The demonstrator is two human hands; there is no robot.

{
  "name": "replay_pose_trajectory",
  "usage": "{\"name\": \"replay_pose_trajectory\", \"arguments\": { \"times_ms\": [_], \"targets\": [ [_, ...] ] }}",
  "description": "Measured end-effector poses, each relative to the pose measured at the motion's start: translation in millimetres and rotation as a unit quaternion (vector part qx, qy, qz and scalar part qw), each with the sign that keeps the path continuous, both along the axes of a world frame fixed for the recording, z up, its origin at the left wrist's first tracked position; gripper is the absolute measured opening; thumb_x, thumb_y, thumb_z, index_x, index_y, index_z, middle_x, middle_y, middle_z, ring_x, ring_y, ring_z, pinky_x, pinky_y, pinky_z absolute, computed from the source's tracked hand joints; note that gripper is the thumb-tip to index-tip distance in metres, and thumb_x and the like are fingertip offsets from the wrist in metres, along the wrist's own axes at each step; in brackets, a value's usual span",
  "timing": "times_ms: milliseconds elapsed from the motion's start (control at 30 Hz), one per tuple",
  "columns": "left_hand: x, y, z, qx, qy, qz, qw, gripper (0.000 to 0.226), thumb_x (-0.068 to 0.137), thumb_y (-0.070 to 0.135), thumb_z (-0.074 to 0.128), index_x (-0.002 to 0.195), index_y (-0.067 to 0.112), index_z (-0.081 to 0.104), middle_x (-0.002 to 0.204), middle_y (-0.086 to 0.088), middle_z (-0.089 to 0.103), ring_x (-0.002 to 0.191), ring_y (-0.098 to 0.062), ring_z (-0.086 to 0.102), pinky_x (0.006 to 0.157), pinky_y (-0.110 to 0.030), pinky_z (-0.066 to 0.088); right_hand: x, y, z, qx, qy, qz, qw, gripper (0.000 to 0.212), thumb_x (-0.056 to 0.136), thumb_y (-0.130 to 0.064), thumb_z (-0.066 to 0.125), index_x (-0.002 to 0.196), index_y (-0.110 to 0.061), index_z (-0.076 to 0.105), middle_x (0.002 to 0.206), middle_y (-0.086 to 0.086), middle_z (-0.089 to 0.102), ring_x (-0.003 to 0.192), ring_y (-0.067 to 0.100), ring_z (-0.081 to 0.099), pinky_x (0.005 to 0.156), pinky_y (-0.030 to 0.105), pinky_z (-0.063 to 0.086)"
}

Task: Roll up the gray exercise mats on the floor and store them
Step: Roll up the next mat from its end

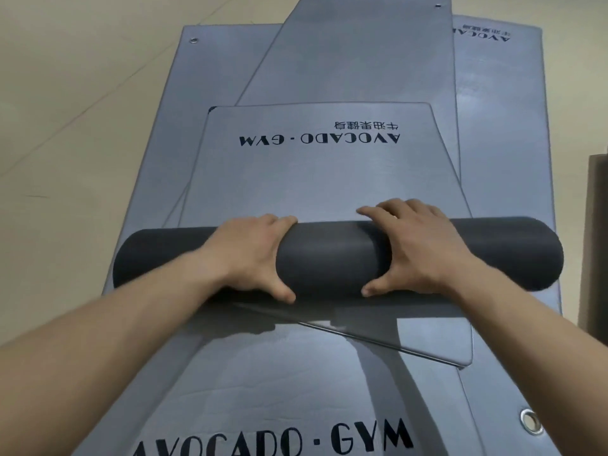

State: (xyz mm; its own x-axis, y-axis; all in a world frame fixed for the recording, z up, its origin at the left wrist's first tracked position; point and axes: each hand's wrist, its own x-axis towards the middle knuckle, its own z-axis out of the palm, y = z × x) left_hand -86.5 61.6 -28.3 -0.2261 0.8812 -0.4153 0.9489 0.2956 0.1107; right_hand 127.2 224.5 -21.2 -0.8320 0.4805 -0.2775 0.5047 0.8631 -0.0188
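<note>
Closest to the lens lies a flat light grey foam exercise mat point(263, 390) printed with "AVOCADO · GYM" in dark letters, with a metal eyelet point(529, 421) in its corner. Two bare forearms reach over it. Just beyond it, lying crosswise, is the dark grey rolled-up mat point(329, 258), a thick cylinder resting on a stack of mats on the floor. Everything else here is placed from this roll.

The left hand point(246, 255) grips the roll left of its middle. Its fingers point(279, 222) are curled together over the top and down the far side, while the thumb hooks round the near side. The right hand point(421, 248) grips right of the middle in mirror fashion, with its fingers point(378, 210) wrapped over the far edge, slightly spread, and the thumb pressed against the near side. A short bare stretch of the roll shows between the two hands, and both of its ends stick out well past them.

Beyond the roll and touching its far side, the unrolled remainder of the mat point(316, 172) lies flat, its "AVOCADO · GYM" lettering upside down. Under and beyond that, a skewed grey mat point(362, 60) runs away at an angle. A left-hand grey mat point(158, 143) shows beyond the roll's left end, and a right-hand grey mat point(503, 126) beyond its right end. Pale beige floor tiles point(82, 110) lie far left of the roll. A brown upright object point(597, 241) stands just off the roll's right end, cut by the frame edge.
</note>
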Motion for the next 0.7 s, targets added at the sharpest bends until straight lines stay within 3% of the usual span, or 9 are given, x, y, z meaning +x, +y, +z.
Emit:
{"name": "replay_pose_trajectory", "arguments": {
  "times_ms": [67, 100, 200, 267, 367, 533, 600, 700],
  "targets": [
    [-13.1, 13.0, 4.5, -0.011, -0.05, 0.018, 0.999, 0.125, 0.046, 0.082, 0.079, 0.151, 0.036, 0.03, 0.133, 0.007, 0.057, 0.119, -0.024, 0.059, 0.097, -0.045, 0.051, 7.6, -21.6, -16.7, 0.073, 0.033, 0.007, 0.997, 0.135, 0.04, -0.086, 0.075, 0.154, -0.03, 0.028, 0.147, 0.005, 0.045, 0.132, 0.032, 0.045, 0.112, 0.054, 0.031],
    [-10.0, 12.9, 1.1, -0.001, -0.032, 0.017, 0.999, 0.128, 0.047, 0.083, 0.078, 0.154, 0.035, 0.026, 0.138, 0.006, 0.054, 0.123, -0.025, 0.057, 0.1, -0.046, 0.049, 6.5, -23.7, -22.6, 0.082, 0.036, 0.005, 0.996, 0.135, 0.039, -0.086, 0.074, 0.152, -0.029, 0.028, 0.145, 0.005, 0.046, 0.13, 0.032, 0.046, 0.111, 0.056, 0.031],
    [17.8, -7.9, -22.7, 0.091, 0.144, -0.006, 0.985, 0.136, 0.052, 0.084, 0.072, 0.159, 0.023, 0.014, 0.153, -0.006, 0.041, 0.135, -0.032, 0.045, 0.113, -0.049, 0.035, -12.1, -3.8, -15.8, 0.056, 0.023, 0.006, 0.998, 0.129, 0.045, -0.09, 0.069, 0.152, -0.033, 0.026, 0.146, 0.002, 0.047, 0.13, 0.03, 0.048, 0.11, 0.053, 0.033],
    [15.8, -9.1, -29.6, 0.116, 0.182, -0.019, 0.976, 0.136, 0.051, 0.082, 0.076, 0.157, 0.022, 0.015, 0.151, -0.008, 0.042, 0.132, -0.034, 0.047, 0.111, -0.049, 0.037, -21.1, 5.5, -11.1, 0.036, 0.01, 0.003, 0.999, 0.134, 0.047, -0.091, 0.071, 0.156, -0.034, 0.019, 0.155, 0.003, 0.039, 0.14, 0.03, 0.039, 0.116, 0.055, 0.028],
    [-6.3, 16.2, -13.3, 0.092, 0.109, -0.011, 0.99, 0.13, 0.052, 0.082, 0.077, 0.155, 0.028, 0.019, 0.144, -0.001, 0.051, 0.119, -0.03, 0.056, 0.105, -0.045, 0.044, -20.7, -1.4, -23.8, 0.068, 0.001, -0.021, 0.997, 0.147, 0.044, -0.087, 0.077, 0.16, -0.031, 0.004, 0.162, 0.009, 0.022, 0.149, 0.036, 0.021, 0.119, 0.063, 0.017],
    [-9.2, 27.8, -0.2, 0.065, 0.074, -0.008, 0.995, 0.118, 0.053, 0.077, 0.081, 0.15, 0.032, 0.03, 0.131, 0.002, 0.06, 0.11, -0.028, 0.06, 0.09, -0.042, 0.05, -27.0, 4.8, -10.6, 0.096, 0.004, 0.004, 0.995, 0.126, 0.044, -0.082, 0.078, 0.148, -0.034, 0.024, 0.139, 0.003, 0.047, 0.121, 0.032, 0.049, 0.102, 0.053, 0.038],
    [-6.4, 22.3, 3.5, 0.02, 0.034, -0.015, 0.999, 0.115, 0.049, 0.076, 0.083, 0.144, 0.034, 0.034, 0.123, 0.005, 0.063, 0.105, -0.026, 0.062, 0.085, -0.041, 0.053, -23.9, -0.8, -1.9, 0.066, -0.026, 0.02, 0.997, 0.122, 0.044, -0.084, 0.077, 0.145, -0.036, 0.028, 0.134, 0.0, 0.051, 0.115, 0.03, 0.052, 0.097, 0.048, 0.044],
    [-2.7, 10.5, 2.2, -0.073, -0.064, -0.019, 0.995, 0.113, 0.047, 0.073, 0.087, 0.142, 0.039, 0.037, 0.12, 0.009, 0.065, 0.104, -0.022, 0.062, 0.09, -0.039, 0.052, -10.0, -15.4, -1.1, -0.023, -0.076, 0.031, 0.996, 0.125, 0.042, -0.086, 0.075, 0.147, -0.041, 0.025, 0.137, -0.005, 0.052, 0.118, 0.027, 0.052, 0.098, 0.046, 0.046]
  ]
}}
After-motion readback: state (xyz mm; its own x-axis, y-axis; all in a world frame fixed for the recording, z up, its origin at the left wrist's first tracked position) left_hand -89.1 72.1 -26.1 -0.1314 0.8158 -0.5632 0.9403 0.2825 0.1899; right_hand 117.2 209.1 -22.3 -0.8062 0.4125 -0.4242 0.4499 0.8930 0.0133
